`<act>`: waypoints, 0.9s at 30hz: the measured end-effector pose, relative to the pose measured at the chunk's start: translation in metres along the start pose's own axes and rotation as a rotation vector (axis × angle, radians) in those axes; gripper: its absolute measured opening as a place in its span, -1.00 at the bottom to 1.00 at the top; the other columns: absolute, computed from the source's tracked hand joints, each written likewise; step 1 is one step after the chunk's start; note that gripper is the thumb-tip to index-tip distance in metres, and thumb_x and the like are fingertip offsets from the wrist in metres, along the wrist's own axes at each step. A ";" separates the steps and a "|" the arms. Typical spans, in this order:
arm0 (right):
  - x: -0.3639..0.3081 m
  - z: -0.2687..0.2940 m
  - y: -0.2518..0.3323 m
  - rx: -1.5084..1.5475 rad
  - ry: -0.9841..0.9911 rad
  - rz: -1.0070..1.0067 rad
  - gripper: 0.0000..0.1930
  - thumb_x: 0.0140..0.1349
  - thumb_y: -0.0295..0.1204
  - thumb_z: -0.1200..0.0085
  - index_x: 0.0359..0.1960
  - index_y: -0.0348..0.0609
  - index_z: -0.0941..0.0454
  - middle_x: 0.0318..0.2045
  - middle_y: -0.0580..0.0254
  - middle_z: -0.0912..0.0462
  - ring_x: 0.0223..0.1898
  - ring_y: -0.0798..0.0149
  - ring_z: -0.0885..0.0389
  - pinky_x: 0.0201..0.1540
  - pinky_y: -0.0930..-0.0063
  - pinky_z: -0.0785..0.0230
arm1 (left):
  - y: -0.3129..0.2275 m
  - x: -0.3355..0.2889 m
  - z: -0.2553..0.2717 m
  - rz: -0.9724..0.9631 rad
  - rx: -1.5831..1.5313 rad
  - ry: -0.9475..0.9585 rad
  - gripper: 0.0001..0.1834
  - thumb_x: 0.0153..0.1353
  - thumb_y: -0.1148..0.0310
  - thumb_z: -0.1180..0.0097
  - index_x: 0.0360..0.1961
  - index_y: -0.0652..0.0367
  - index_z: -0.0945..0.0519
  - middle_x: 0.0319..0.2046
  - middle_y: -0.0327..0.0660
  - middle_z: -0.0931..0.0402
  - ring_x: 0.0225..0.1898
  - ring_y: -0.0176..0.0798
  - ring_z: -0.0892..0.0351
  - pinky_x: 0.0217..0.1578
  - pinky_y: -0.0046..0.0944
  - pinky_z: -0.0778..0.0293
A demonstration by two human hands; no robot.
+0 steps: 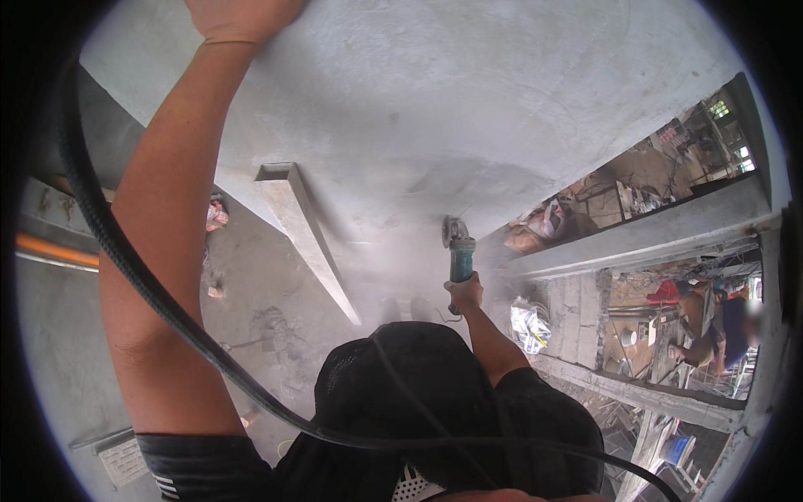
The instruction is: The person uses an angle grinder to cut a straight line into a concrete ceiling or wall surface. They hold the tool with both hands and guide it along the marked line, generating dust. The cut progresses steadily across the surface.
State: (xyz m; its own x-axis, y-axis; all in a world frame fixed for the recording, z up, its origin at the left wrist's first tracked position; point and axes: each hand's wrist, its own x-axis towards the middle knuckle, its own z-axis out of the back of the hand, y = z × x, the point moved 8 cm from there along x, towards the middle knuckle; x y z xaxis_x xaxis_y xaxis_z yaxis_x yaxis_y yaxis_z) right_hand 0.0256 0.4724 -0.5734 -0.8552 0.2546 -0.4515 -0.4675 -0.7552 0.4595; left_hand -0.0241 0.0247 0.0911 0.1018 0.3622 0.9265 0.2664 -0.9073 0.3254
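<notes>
In my right hand (465, 293) is an angle grinder (461, 261) with a teal body, fingers wrapped round its grip. Its round disc (452, 231) is at the pale grey plastered wall (502, 84), low and close to the wall's right edge. Pale dust hangs around it and blurs the surface. My left arm stretches far up to the left, and my left hand (238, 17) rests at the wall near the top rim. The picture's edge cuts off its fingers.
A grey rectangular box-shaped post (305, 230) stands out left of the grinder. A thick black cable (188, 322) loops past my left arm and chest. On the right, concrete beams (652, 238) frame a cluttered area where another person (726, 335) is. A silvery bag (529, 325) lies nearby.
</notes>
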 end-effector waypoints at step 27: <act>-0.018 0.010 0.009 -0.007 -0.049 0.012 -0.19 -0.07 -0.13 -0.55 0.25 -0.21 -0.57 0.07 -0.16 -0.82 0.13 -0.18 -0.83 0.23 -0.03 -0.67 | 0.005 0.005 0.014 0.049 -0.020 0.050 -0.27 0.56 -0.13 -0.12 0.59 0.03 -0.47 0.67 0.12 -0.18 0.68 0.28 -0.09 0.59 0.37 -0.07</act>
State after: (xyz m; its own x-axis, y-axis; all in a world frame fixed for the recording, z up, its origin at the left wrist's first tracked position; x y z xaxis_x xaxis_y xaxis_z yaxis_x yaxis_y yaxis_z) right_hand 0.0344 0.4668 -0.5539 -0.8708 0.2740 -0.4081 -0.4552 -0.7628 0.4592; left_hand -0.0089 0.0249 0.0945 0.0661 0.3063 0.9496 0.2429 -0.9280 0.2825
